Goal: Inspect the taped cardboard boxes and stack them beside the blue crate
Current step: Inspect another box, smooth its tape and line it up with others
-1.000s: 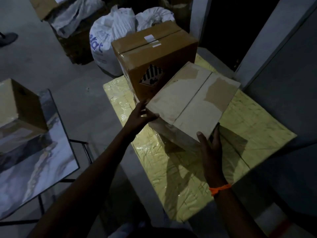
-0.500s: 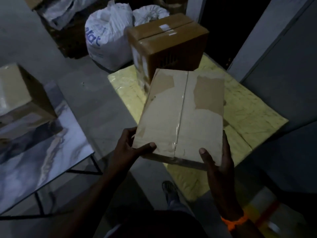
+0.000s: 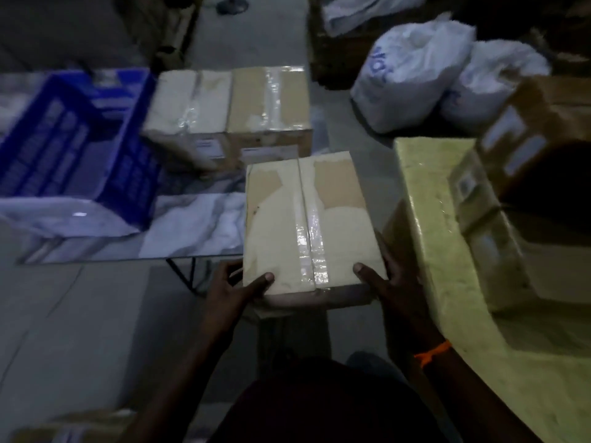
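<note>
Dim light, picture soft with motion blur. We held a taped cardboard box (image 3: 307,225) in both hands, clear of every surface, in front of our body and just off the near right corner of the marble-patterned table (image 3: 192,228). Our left hand (image 3: 233,292) clamped the box's near left corner, thumb on the top face and fingers underneath; our right hand (image 3: 387,282) clamped the near right corner the same way, thumb on top. An orange wristband (image 3: 431,351) sat on the right wrist.

A strip of clear tape (image 3: 311,238) ran down the top seam of the held box, and patches of the paper skin were torn away to bare brown board.

On the table, the blue crate (image 3: 76,135) stood at the left. Just beside it to the right, two taped boxes (image 3: 230,113) sat side by side, touching each other, each with a pale label on its near face; the print was too blurred to read.

To our right lay a yellow plastic-wrapped slab (image 3: 447,282) with a brown carton (image 3: 537,132) on its far end. Two white sacks (image 3: 447,68) lay on the floor beyond.
</note>
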Motion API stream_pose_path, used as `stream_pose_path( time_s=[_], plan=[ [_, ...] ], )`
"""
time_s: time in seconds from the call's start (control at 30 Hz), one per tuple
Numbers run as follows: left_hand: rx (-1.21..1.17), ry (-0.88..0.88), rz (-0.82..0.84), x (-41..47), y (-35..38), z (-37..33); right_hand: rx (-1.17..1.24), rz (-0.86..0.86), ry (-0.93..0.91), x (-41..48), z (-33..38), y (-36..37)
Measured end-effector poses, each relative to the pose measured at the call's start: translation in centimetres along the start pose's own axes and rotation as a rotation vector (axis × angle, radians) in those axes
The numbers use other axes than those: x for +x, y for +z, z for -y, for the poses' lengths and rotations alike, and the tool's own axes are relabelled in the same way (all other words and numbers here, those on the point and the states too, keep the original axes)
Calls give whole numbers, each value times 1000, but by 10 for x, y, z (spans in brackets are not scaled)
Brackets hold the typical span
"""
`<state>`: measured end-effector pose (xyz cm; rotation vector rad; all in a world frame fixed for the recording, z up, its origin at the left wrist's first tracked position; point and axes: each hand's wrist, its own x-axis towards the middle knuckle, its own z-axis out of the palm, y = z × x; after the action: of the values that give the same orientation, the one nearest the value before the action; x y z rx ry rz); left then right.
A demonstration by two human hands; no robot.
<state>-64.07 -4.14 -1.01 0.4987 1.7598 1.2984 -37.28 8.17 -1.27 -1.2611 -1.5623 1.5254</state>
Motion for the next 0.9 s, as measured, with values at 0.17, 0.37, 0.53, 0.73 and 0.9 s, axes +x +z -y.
stream_pose_path(
  time_s=[0.17, 0.37, 0.53, 0.73, 0.9],
  plan=[
    [-84, -42, -141, 8, -21, 25, -151, 274, -22, 64, -9, 29],
    [-36, -73, -242, 24, 1, 37, -196, 409, 28, 107, -28, 22],
    [17, -115, -278, 35, 30, 22, -246, 381, 18, 138, -30, 4],
    [7, -185, -420, 59, 50, -3, -291, 311, -13, 196, -25, 3],
    [7, -169, -439, 107, 50, -31, -295, 378, 25, 251, -7, 24]
  ],
)
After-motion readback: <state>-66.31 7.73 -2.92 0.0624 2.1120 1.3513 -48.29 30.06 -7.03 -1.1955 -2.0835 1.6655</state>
